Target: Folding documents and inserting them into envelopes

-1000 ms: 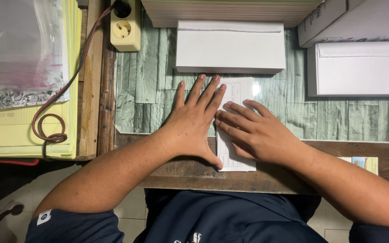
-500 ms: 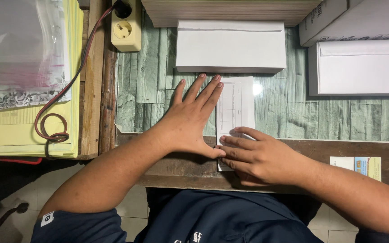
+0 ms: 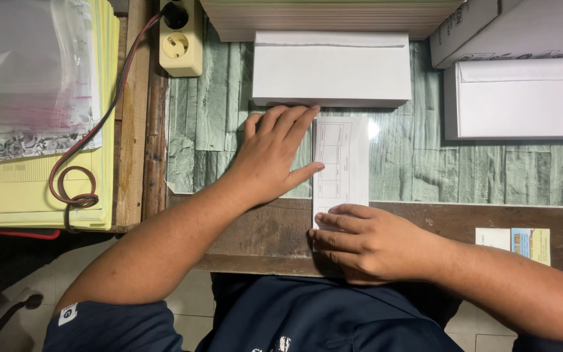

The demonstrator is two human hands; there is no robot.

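Folded white paper form with printed table lines (image 3: 341, 163): one piece, lying lengthwise on the desk, its far end just short of the white envelope stack (image 3: 332, 68), its near end crossing onto the dark wooden desk edge (image 3: 262, 231).

Hands: two. Left hand (image 3: 272, 153) lies flat, fingers spread, pressing the paper's left edge; fingertips touch the front of the envelope stack. Right hand (image 3: 366, 241) has its fingers curled down on the paper's near end, pinning it; nothing is gripped in either.

Count of other things: one second white envelope pile (image 3: 522, 98) to the right, one cardboard box (image 3: 490, 29) behind it, one cream power socket (image 3: 182, 39) with a red-brown cable (image 3: 73, 182), one yellow paper pad stack (image 3: 40, 195) under a clear plastic sleeve (image 3: 30, 72), one small printed card (image 3: 513, 242).

Open room: bare green plank surface (image 3: 464, 173) between paper and right pile.
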